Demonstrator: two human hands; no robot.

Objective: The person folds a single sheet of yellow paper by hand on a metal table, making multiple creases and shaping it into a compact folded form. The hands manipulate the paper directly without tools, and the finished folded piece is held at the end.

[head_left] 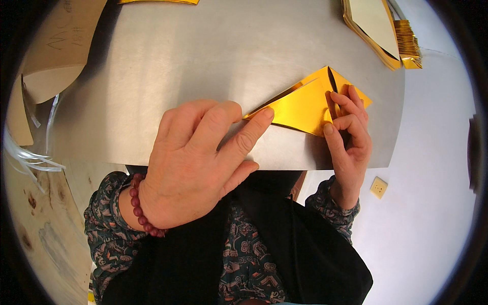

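A sheet of shiny gold foil paper, folded into a pointed shape, lies near the front edge of the metal table. Its narrow tip points left, and dark gaps show between its layers. My left hand has its index fingertip pressed on that tip, with the thumb apart and the other fingers bent. At the right end, my right hand pinches a curled edge of the paper between thumb and index finger. The remaining right fingers rest against the paper's right part.
A stack of pale sheets with gold edges lies at the far right, beside a bundle of folded gold paper. Another gold piece shows at the far edge. At left are a cardboard box and loose white plastic strips.
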